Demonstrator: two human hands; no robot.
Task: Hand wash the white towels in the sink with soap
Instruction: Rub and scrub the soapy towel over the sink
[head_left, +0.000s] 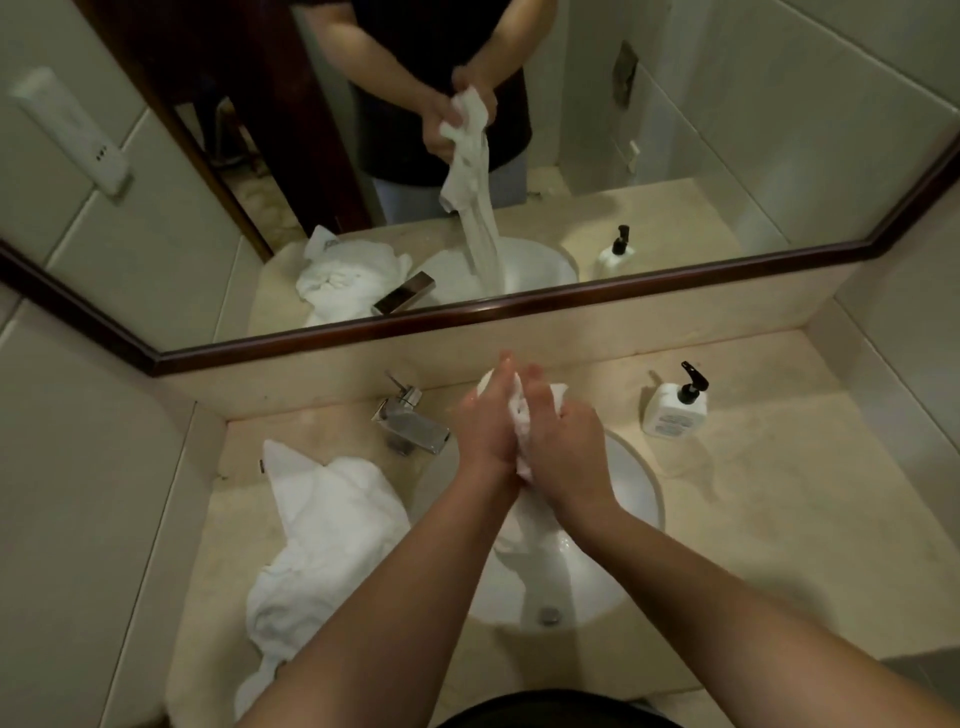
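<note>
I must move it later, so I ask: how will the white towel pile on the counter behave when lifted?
The white towel pile is crumpled with soft folds, so it will probably flop and sag. One end hangs over the counter edge, so it may slide.

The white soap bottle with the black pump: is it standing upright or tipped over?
Upright. The white soap bottle with the black pump stands on its base on the beige counter, pump on top.
</note>
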